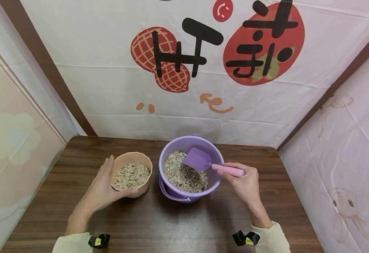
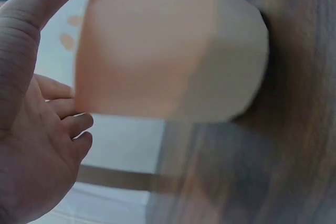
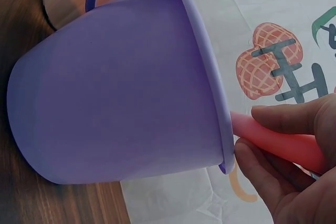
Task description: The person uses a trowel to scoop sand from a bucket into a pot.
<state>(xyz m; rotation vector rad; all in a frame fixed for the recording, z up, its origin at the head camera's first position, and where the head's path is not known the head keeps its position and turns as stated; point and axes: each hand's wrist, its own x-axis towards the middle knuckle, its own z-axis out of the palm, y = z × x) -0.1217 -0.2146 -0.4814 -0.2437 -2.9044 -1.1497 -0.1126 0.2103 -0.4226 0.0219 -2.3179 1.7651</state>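
Note:
My right hand (image 1: 244,182) grips the pink handle of a toy shovel (image 1: 200,160), thumb on one side and fingers on the other. Its flat purple blade is inside a purple bucket (image 1: 216,182), over coarse pale sand or fine gravel (image 1: 184,174). In the right wrist view the bucket's wall (image 3: 115,93) hides the blade. To the left, my left hand (image 1: 100,191) holds a peach-coloured faceted bowl (image 1: 143,189) from its side, thumb along the near rim and fingers at the far left. Similar grains (image 1: 132,175) lie in the bowl, with a small red bit among them.
The bucket's handle (image 1: 172,196) hangs down on its near left side. Everything stands on a dark wooden table (image 1: 159,232). A white printed cloth (image 1: 108,91) rises behind the table's back edge, and more cloth hangs at both sides.

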